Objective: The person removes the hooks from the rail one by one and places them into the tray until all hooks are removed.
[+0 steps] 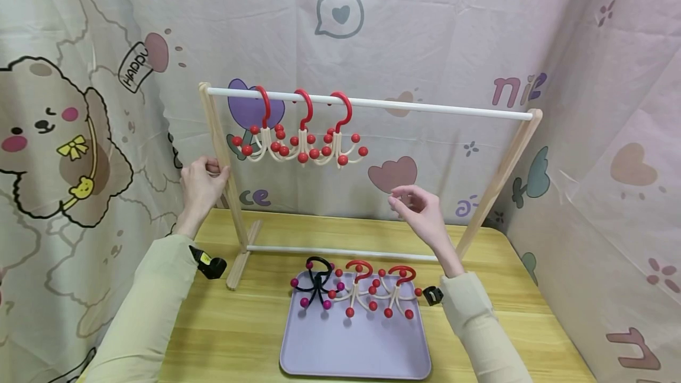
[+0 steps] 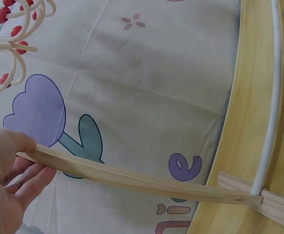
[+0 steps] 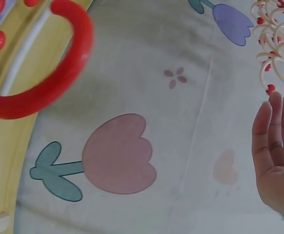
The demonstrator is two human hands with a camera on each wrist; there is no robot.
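In the head view, my left hand [image 1: 201, 191] pinches the left wooden post [image 1: 234, 208] of a hanging rack, thumb on one side and fingers on the other. The left wrist view shows the same post [image 2: 132, 176] held between thumb and fingers. My right hand [image 1: 422, 214] is in the air above the tray, fingers loosely bent and holding nothing. Three cream multi-arm hooks with red balls and red tops hang from the white rail [image 1: 425, 106], toward its left half; the rightmost is one hook [image 1: 340, 117]. In the right wrist view, my right hand [image 3: 277, 151] appears below the hanging hooks.
A lilac tray [image 1: 353, 347] lies on the wooden table [image 1: 223, 336] before the rack. On it are a black hook [image 1: 318, 282] with magenta balls and two cream hooks with red tops, one a cream hook [image 1: 396, 294]. A lower white bar [image 1: 340, 252] spans the rack's base.
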